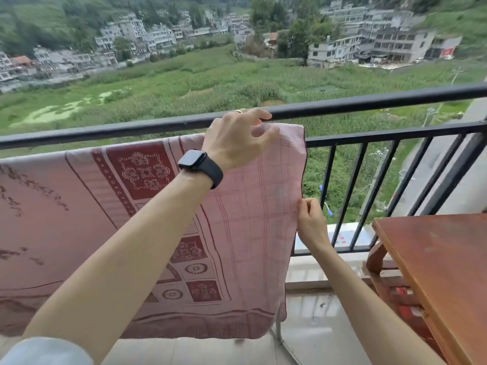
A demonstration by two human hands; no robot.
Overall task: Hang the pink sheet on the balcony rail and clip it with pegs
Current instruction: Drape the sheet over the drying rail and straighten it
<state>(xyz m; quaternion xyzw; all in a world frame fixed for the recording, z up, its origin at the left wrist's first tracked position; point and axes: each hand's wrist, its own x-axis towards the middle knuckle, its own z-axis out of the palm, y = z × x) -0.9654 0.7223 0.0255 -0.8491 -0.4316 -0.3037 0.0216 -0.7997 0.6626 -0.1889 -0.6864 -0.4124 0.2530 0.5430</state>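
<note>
The pink sheet (250,219), with dark red flower squares and a checked right part, hangs spread along the balcony just under the black top rail (369,104). What carries its top edge is hidden. My left hand (237,140), with a black watch on the wrist, is at the sheet's top right corner. Its fingers are spread, the index finger lies on the rail and the thumb is over the cloth. My right hand (311,222) pinches the sheet's right edge about halfway down. No pegs are plain to see.
A reddish wooden table (434,259) stands at the right, close to my right arm. A thin metal leg (279,335) shows under the sheet's lower right corner. Black vertical bars (350,193) close the balcony; two small blue things (329,212) show beyond them. The floor is pale tile (316,325).
</note>
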